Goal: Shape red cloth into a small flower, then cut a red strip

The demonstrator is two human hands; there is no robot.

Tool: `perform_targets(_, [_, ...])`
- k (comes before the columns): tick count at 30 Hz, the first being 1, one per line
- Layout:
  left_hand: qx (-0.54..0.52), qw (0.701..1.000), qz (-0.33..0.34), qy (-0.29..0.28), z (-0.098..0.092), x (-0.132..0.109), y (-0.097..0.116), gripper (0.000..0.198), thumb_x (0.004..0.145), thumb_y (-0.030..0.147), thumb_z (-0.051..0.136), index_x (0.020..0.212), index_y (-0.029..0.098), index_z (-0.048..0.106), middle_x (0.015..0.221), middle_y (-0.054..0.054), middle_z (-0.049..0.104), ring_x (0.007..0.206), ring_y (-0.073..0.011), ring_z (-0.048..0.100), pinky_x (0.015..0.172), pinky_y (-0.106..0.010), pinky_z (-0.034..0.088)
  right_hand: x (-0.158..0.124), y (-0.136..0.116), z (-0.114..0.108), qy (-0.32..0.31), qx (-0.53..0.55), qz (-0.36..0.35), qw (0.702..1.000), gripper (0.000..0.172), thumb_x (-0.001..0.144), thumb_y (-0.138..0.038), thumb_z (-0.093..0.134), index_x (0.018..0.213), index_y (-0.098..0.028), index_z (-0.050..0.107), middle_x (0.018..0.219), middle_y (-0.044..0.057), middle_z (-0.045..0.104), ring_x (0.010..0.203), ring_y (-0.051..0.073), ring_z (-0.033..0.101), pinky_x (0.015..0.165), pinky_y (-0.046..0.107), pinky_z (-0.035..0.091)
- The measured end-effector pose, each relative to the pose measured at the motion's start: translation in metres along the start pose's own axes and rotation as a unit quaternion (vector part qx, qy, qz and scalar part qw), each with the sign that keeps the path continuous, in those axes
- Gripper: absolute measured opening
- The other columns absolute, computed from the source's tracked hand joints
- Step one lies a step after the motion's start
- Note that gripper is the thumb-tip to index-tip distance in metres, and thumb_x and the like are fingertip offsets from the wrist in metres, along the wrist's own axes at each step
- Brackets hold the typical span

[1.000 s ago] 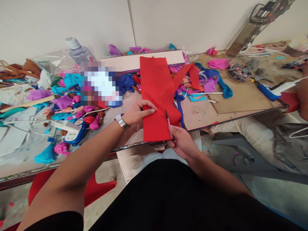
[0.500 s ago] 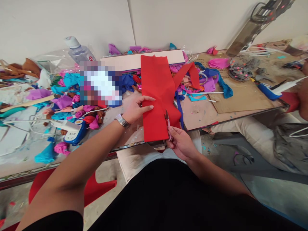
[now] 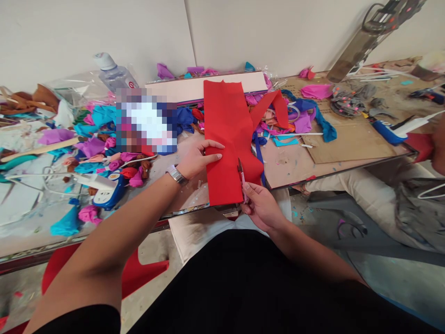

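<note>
A long red cloth [image 3: 225, 120] lies across the table's front edge, its far end over a pale board [image 3: 174, 90]. My left hand [image 3: 200, 160], with a watch at the wrist, rests on the cloth's left side, thumb and fingers apart. At the cloth's lower right, my right hand [image 3: 259, 204] is closed round the handles of pink scissors [image 3: 243, 180]. The scissor blades point away from me at a cut in the cloth, and a loose red flap bulges out to their right.
Colourful cloth scraps [image 3: 92, 146], a water bottle [image 3: 113, 74] and a blue-and-white power strip [image 3: 109, 190] are on the left. Cardboard [image 3: 342, 141] and a second power strip [image 3: 387, 132] are on the right, near another person's legs [image 3: 361, 190].
The red flap right of the scissors has shifted slightly outward. The scissor blades look a little closer together, and both hands are almost where they were.
</note>
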State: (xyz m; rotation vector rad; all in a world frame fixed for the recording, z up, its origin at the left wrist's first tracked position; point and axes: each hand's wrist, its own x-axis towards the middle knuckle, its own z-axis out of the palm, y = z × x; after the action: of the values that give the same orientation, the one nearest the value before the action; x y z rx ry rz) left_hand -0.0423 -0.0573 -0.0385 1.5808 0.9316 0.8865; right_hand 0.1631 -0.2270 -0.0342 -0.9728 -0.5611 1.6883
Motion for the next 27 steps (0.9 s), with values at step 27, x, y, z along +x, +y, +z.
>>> perform_targets(27, [0.025,0.999,0.018,0.01,0.002,-0.0019,0.0064,0.039,0.075,0.042,0.09,0.105,0.019,0.082,0.106,-0.006,0.077,0.091,-0.0216,0.069,0.079,-0.033,0.056,-0.0043,-0.0032,0.0048,-0.007,0.023,0.001,1.0,0.055,0.077,-0.056,0.094,0.066,-0.018,0.056,0.06,-0.007,0.048,0.044,0.003,0.039,0.042,0.02,0.025])
